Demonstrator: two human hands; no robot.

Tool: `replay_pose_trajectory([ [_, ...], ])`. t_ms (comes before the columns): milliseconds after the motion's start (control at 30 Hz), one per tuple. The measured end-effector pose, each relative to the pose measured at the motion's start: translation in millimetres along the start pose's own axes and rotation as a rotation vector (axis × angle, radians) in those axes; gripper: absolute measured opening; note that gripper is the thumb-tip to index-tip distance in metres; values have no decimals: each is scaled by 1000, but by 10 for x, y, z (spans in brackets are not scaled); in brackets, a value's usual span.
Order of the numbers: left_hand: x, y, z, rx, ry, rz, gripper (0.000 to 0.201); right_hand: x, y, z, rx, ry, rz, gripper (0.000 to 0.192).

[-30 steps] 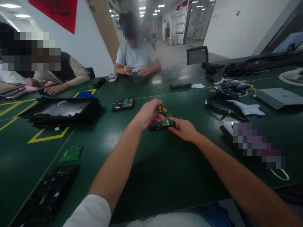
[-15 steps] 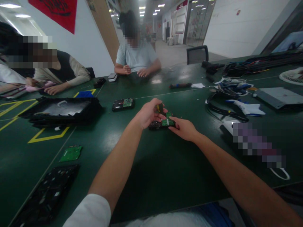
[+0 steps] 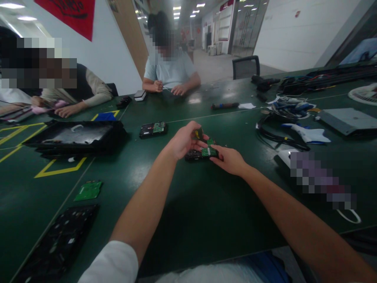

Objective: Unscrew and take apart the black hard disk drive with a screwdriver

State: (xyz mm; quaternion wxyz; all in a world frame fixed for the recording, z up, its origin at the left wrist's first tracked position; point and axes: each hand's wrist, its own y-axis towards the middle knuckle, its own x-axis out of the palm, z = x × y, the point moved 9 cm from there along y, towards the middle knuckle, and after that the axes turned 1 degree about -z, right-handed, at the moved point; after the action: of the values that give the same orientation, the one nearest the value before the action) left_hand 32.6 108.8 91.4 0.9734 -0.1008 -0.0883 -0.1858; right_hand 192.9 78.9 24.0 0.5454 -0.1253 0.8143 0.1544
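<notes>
Green board up on the hard drive [image 3: 200, 154]: our left hand [image 3: 184, 140] closed round the screwdriver [image 3: 199, 134], right hand [image 3: 229, 160] pinning it to the tabletop [image 3: 182, 204] — keep the tip upright.

The left hand [image 3: 184, 140] hides most of the screwdriver [image 3: 198, 134].

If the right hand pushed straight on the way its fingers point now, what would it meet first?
The right hand points up-left; its fingertips already touch the hard drive. Just beyond is the left hand gripping the screwdriver.
</notes>
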Motion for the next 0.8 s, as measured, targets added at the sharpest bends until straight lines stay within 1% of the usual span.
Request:
replay_pose_trajectory([
  [200, -58, -3, 83, 71, 119, 63, 29, 0, 11, 5, 7, 8, -3, 52],
  [267, -43, -9, 71, 57, 106, 56, 30, 0, 14, 5, 7, 7, -3, 54],
  [433, -30, -14, 19, -3, -23, 48, 26, 10, 12, 11, -6, 13, 3, 55],
  [500, -65, -8, 40, 11, -1, 75, 25, 17, 14, 31, 3, 24, 8, 55],
  [600, -110, 0, 92, 54, 88, 108, 27, 26, 19, 44, 9, 21, 7, 54],
  [700, -81, 5, 85, 59, 94, 79, 29, 27, 21, 33, 4, 16, 0, 54],
  [800, -6, 6, 22, 20, 11, 18, 28, 15, 16, 20, 4, 3, -2, 55],
])
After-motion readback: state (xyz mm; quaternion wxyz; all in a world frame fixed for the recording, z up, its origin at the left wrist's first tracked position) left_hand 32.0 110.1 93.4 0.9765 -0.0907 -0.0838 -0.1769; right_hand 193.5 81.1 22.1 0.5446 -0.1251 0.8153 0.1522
